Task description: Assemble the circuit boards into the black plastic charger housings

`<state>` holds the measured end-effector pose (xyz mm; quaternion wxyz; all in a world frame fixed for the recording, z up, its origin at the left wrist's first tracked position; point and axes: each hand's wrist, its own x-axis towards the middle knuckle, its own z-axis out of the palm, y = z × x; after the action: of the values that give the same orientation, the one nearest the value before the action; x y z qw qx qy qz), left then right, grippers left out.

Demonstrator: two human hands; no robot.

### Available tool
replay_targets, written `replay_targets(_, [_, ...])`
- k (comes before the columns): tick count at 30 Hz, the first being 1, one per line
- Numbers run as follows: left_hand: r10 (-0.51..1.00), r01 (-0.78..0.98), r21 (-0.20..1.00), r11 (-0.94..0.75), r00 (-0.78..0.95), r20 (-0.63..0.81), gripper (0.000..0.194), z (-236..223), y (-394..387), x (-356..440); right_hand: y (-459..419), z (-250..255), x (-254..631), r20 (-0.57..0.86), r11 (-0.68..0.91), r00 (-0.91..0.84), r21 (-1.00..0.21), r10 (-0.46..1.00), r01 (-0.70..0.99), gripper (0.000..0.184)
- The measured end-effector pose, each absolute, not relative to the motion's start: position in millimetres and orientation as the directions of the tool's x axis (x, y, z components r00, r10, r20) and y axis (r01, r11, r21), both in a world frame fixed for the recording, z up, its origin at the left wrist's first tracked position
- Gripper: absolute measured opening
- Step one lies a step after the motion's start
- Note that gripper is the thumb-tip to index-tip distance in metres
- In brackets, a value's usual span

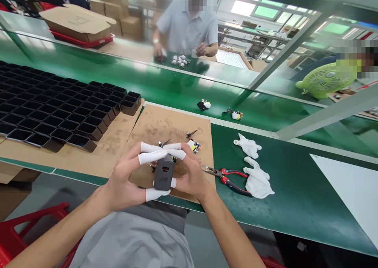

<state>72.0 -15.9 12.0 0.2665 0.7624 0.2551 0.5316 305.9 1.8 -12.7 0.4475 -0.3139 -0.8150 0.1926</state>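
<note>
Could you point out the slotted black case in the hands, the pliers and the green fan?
Black case (164,176), head view: on the end face, just below the slot.
Pliers (222,175), head view: around the pivot.
Green fan (328,78), head view: on the grille.

Black casing (163,177), rounded corners, slotted face showing, held

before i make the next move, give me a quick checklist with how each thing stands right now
1. Black housing held steady between left hand and right hand: ok, both grip it.
2. Fingers on the housing covered: ok, white covers show.
3. Port in sight: ok, it faces the camera.
4. Inside of the housing: cannot tell, hidden.
5. Pliers set down: ok, lying right of the hands.
6. Cardboard free of loose parts: not ok, a circuit board lies there.
</note>
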Motion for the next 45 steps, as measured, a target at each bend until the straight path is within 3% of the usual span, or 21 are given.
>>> replay_targets(6, [0.804,0.047,0.828,-0.559,0.273,0.528,0.072,3,-27,67,-1,-10,302,0.596,0.730,-0.428,-0.612,0.679,0.306,0.055])
replay_targets(14, [0.937,-0.207,0.967,-0.146,0.286,0.202,0.059,-28,-19,60,2,-17,302,0.623,0.736,-0.394,-0.594,0.676,0.324,0.059])
replay_targets(19, [0.940,-0.329,0.906,0.266,0.296,-0.169,0.073,-27,-31,76,2,-19,299,0.634,0.756,-0.426,-0.455,0.646,0.470,0.061])
replay_targets(22, [0.911,-0.442,0.803,0.400,0.284,-0.298,0.075,-17,-41,83,-14,-8,304,0.624,0.703,-0.401,-0.364,0.671,0.610,0.076])
replay_targets(24, [0.909,-0.478,0.774,0.415,0.237,-0.342,0.075,-10,-46,83,-34,-5,313,0.589,0.558,-0.270,-0.385,0.762,0.735,0.076])
replay_targets(26, [0.911,-0.484,0.775,0.407,0.157,-0.381,0.072,-6,-49,77,-55,-9,324,0.545,0.342,-0.062,-0.429,0.836,0.836,0.049])
replay_targets(28, [0.912,-0.486,0.783,0.388,0.081,-0.402,0.072,-4,-51,67,-74,-20,333,0.496,0.137,0.077,-0.380,0.865,0.915,0.029])
replay_targets(32, [0.895,-0.412,0.801,0.434,0.092,-0.437,0.073,-13,-54,44,-91,-44,339,0.395,-0.084,0.179,-0.245,0.901,0.966,0.025])
replay_targets(36, [0.927,-0.260,0.890,0.375,0.076,-0.368,0.072,-24,-53,39,-87,-50,336,0.420,-0.057,0.225,-0.376,0.879,0.925,0.017])
replay_targets(42, [0.966,-0.331,0.908,0.257,0.077,-0.245,0.068,-18,-48,53,-87,-12,310,0.442,0.171,0.192,-0.657,0.876,0.735,0.014])
replay_targets(45, [0.970,-0.359,0.901,0.242,0.050,-0.240,0.063,-13,-51,55,-94,25,285,0.427,0.287,0.076,-0.717,0.901,0.635,0.027])
